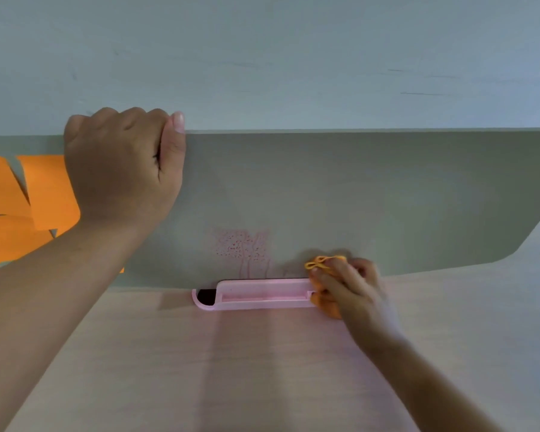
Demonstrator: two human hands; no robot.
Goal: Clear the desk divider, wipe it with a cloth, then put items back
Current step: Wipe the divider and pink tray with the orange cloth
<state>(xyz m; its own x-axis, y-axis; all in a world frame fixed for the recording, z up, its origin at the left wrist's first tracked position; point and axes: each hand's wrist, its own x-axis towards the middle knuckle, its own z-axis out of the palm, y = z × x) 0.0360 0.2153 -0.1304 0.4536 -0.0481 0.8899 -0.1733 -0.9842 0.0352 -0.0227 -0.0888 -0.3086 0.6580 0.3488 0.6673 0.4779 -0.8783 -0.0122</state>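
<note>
A grey-green desk divider [371, 198] stands upright along the far edge of the pale wooden desk [231, 369]. My left hand [122, 169] grips the divider's top edge, fingers curled over it. My right hand [349, 288] holds a crumpled orange cloth [325, 265] pressed against the divider's lower part, beside the right end of a pink tray [262, 296] at its base. A patch of wet droplets and streaks [242, 247] shows on the divider above the tray. Several orange sticky notes [19, 198] are on the divider at the left, partly hidden by my left arm.
A pale blue-grey wall [293, 57] rises behind the divider. The divider's right end curves down to the desk at the far right. A dark slot [207, 296] shows at the pink tray's left end.
</note>
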